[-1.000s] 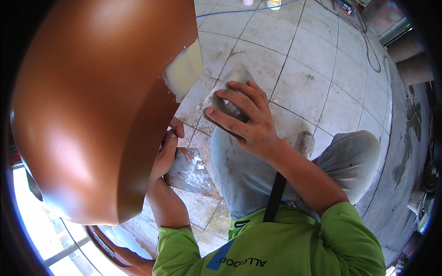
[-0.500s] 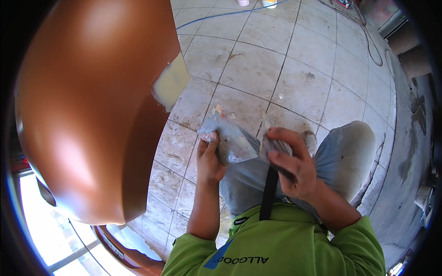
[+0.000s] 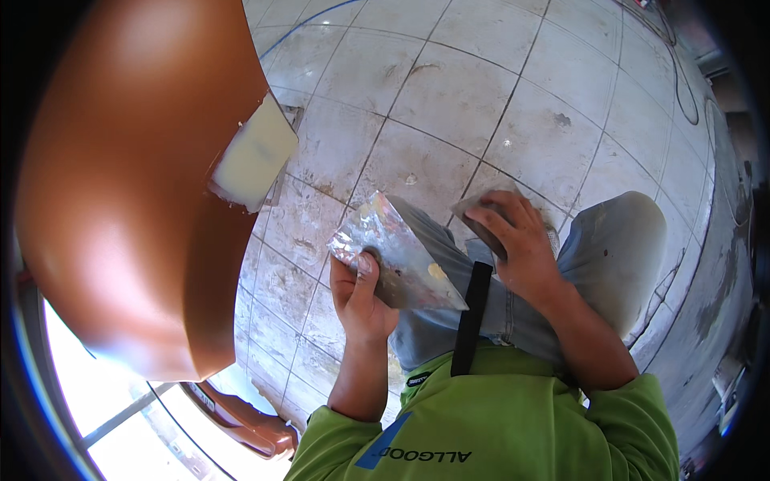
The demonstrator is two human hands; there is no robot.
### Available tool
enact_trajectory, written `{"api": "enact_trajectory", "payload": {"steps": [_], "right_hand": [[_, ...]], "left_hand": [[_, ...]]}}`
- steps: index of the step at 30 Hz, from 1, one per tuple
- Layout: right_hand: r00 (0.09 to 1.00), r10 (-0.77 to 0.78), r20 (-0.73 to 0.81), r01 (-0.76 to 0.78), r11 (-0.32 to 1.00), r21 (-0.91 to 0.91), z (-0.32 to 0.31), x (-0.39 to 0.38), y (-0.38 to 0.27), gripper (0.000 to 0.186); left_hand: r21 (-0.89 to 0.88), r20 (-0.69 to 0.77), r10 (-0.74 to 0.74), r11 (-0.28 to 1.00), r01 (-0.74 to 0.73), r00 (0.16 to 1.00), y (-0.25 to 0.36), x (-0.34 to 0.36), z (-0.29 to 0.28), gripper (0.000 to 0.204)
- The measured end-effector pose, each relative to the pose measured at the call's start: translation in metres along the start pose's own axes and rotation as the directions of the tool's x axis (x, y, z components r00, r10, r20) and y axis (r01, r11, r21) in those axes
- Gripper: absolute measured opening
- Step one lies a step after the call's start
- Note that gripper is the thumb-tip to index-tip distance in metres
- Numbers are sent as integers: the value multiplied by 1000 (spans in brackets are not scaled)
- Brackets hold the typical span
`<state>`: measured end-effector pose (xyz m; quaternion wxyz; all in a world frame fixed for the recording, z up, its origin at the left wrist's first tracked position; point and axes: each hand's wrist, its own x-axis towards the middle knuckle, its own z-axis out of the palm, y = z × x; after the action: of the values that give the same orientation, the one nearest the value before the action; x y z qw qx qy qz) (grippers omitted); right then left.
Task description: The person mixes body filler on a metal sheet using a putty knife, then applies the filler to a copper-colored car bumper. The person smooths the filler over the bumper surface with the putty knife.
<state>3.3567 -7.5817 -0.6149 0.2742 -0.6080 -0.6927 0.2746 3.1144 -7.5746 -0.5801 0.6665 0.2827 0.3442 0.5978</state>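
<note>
My left hand [image 3: 362,298] grips a flat, stained mixing board [image 3: 393,255] by its left edge, thumb on top. The board's face carries glossy grey, white and reddish smears, with a small cream dab [image 3: 437,272] near its right side. To the right of it, my right hand [image 3: 525,252] is closed on a thin grey filler spreader [image 3: 484,238], partly covered by the fingers; the two tools are apart. On the left stands a large copper-orange curved vehicle panel [image 3: 136,184]. A cream filler patch [image 3: 257,156] with ragged edges lies at its right edge, away from both hands.
Dirty white floor tiles [image 3: 457,80] spread ahead. A blue hose [image 3: 309,20] crosses the far floor, and a dark cable [image 3: 678,84] lies at far right. Another orange vehicle part [image 3: 241,421] shows at lower left. My bent knee [image 3: 618,256] is on the right.
My right hand with the spreader has moved away from the board, slightly up and right. The board has turned, showing more of its face. The panel appears further left as the view shifted.
</note>
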Motion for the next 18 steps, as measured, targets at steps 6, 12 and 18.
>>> {"api": "enact_trajectory", "payload": {"steps": [6,12,18], "right_hand": [[978,-149,-144,168,977,130,-54,52,-7,72],[859,-499,111,476,860,182,-78,77,-17,50],[706,-669,234,637,743,204,-90,77,-5,45]], "left_hand": [[244,-296,66,970,9,953,-9,-5,14,43],[833,-298,304,545,92,905,-16,-21,49,39],[965,-216,524,243,99,824,16,-10,131,35]]}}
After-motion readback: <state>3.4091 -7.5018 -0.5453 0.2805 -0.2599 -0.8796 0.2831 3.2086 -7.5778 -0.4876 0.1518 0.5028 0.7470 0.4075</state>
